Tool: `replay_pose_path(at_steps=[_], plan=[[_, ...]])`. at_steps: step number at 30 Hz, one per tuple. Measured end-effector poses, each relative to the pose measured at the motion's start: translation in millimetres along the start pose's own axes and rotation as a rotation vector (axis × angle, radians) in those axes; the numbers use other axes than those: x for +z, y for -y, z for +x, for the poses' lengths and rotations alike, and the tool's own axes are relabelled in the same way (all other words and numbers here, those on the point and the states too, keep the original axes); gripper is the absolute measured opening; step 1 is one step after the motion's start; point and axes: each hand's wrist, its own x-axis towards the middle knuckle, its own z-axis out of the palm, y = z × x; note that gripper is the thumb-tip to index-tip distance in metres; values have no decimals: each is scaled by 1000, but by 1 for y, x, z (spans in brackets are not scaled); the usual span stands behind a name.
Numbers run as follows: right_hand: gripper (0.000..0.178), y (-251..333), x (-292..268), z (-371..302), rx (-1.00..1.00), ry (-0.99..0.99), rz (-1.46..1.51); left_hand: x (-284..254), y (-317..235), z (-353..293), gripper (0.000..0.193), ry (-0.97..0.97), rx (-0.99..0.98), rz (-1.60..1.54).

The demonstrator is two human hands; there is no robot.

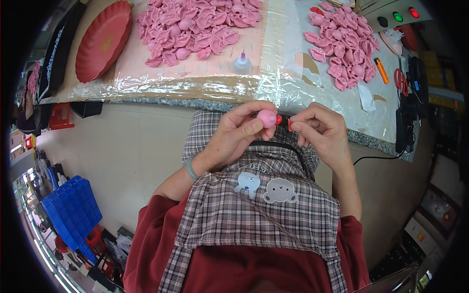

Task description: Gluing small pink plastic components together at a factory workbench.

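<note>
Ball, pink, is pinched by the left hand, apparently to leave its red tip exposed; a red piece is pinched by the right hand.

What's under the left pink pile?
Around the pile, a pale pinkish surface shows. Directly beneath, the pieces cover everything, so I can't tell what's there.

I see a smooth, round pink ball between one and two o'clock from my view's center, pinched in the left hand. A rounded red tip shows at its three o'clock side. Just past that, the right hand pinches a small red piece, mostly covered.
</note>
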Motion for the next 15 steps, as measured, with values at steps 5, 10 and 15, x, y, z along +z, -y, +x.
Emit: replay_pose_path(at_steps=[5,10,15], plan=[[12,1,-1,3,29,23,199,4,-3,-2,44,-55,-25,-51],[18,-8,1,3,1,58,290,5,-5,-2,43,-43,-47,-125],[16,-21,-3,5,-43,119,321,4,-6,-1,43,-40,-74,-148]])
